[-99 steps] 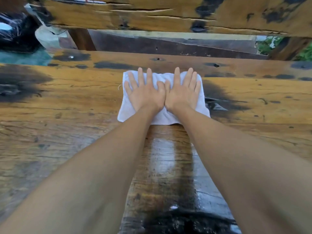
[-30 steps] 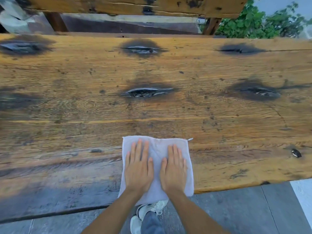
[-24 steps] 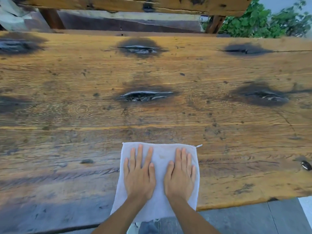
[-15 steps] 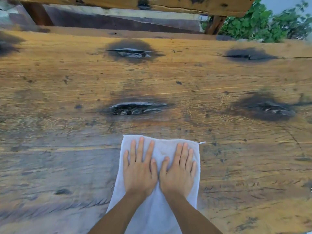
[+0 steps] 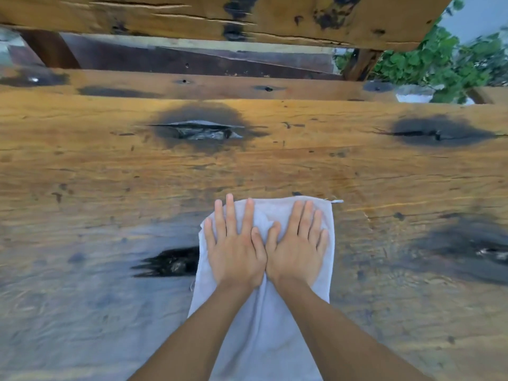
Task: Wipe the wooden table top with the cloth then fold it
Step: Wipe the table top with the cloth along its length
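Our two hands, left hand (image 5: 237,250) and right hand (image 5: 298,247), lie flat with fingers straight, thumbs touching, pressing one white cloth (image 5: 264,325) onto the near middle of the wooden table top (image 5: 275,166). We count five dark knots; leafy plants (image 5: 439,59) stand far right.

A white cloth (image 5: 264,312) is spread flat on the wooden surface (image 5: 302,166), reaching down toward the near edge. It is pressed by the left hand (image 5: 236,251) and the right hand (image 5: 298,251), laid side by side with thumbs touching and fingers (image 5: 231,215) straight. Dark knots (image 5: 198,130) are seen toward the far edge. A leafy plant (image 5: 439,61) is visible beyond the far right corner.
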Demonstrator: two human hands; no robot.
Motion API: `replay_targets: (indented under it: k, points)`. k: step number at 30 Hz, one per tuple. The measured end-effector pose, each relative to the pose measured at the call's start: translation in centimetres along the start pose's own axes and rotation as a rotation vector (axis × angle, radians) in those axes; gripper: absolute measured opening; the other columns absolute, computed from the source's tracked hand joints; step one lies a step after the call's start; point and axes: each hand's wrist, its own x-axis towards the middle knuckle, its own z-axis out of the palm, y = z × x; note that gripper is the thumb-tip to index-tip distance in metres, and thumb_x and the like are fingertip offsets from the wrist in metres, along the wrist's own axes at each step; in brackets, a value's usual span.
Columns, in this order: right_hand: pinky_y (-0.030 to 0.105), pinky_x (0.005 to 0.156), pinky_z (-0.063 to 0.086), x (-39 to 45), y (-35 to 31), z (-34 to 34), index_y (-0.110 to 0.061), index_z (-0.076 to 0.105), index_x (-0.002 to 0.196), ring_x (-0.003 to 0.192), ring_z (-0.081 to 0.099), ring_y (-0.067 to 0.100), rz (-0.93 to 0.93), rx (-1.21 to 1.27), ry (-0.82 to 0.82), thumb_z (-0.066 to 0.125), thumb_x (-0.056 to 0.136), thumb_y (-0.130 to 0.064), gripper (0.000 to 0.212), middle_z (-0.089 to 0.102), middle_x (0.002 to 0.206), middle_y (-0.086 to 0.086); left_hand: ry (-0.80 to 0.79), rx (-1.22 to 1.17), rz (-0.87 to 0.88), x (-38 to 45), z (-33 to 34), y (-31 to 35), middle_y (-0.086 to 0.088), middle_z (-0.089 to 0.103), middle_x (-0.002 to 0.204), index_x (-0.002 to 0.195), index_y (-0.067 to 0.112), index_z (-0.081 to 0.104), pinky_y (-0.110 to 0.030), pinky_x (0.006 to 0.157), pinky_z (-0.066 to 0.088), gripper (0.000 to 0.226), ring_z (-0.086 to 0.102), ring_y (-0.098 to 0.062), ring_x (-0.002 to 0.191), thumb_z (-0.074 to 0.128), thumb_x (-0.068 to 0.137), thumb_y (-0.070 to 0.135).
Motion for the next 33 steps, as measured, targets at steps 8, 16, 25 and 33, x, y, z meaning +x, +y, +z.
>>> replay_targets:
  k: [8, 16, 25, 33]
  points:
    - [0.044, 0.125, -0.006, 14.8, -4.6, 0.5, -0.019, -0.004, 0.161, 0.156, -0.008, 0.019, -0.026, 0.014, -0.036, 0.016, 0.101, -0.050, 0.070, -0.005, 0.170, 0.001, 0.042, 0.031, -0.014, 15.4, 0.5, 2.6, -0.004, 0.000, 0.169, 0.158, 0.037, 0.011, -0.047, 0.124, -0.006, 0.060, -0.008, -0.024, 0.155, 0.020, 0.099, 0.039]
    - [0.045, 0.125, -0.009, 26.9, -8.6, 0.4, -0.018, -0.005, 0.161, 0.155, -0.014, 0.019, -0.095, 0.059, -0.076, 0.014, 0.101, -0.049, 0.070, -0.011, 0.169, 0.000, 0.051, 0.057, -0.061, 27.7, 0.7, 4.8, -0.001, -0.002, 0.169, 0.158, 0.039, 0.007, -0.049, 0.124, -0.007, 0.059, -0.011, -0.025, 0.154, 0.020, 0.100, 0.041]
    - [0.049, 0.124, -0.008, 33.2, -11.0, 0.7, -0.021, 0.017, 0.161, 0.156, -0.009, 0.025, -0.135, 0.064, -0.056, 0.014, 0.100, -0.050, 0.067, 0.002, 0.170, 0.006, 0.033, 0.137, -0.092, 35.5, 0.5, 5.8, -0.003, 0.012, 0.168, 0.156, 0.037, 0.020, -0.053, 0.122, -0.009, 0.060, -0.007, -0.027, 0.155, 0.017, 0.098, 0.049]
    - [0.046, 0.125, -0.005, 32.6, -10.1, 0.0, -0.016, 0.009, 0.161, 0.156, -0.010, 0.025, -0.231, 0.071, -0.043, 0.021, 0.100, -0.057, 0.075, -0.005, 0.169, 0.013, 0.168, -0.005, -0.083, 33.0, 0.9, 6.1, -0.001, 0.007, 0.168, 0.159, 0.015, 0.011, -0.046, 0.125, -0.001, 0.063, -0.006, -0.021, 0.155, 0.019, 0.100, 0.035]
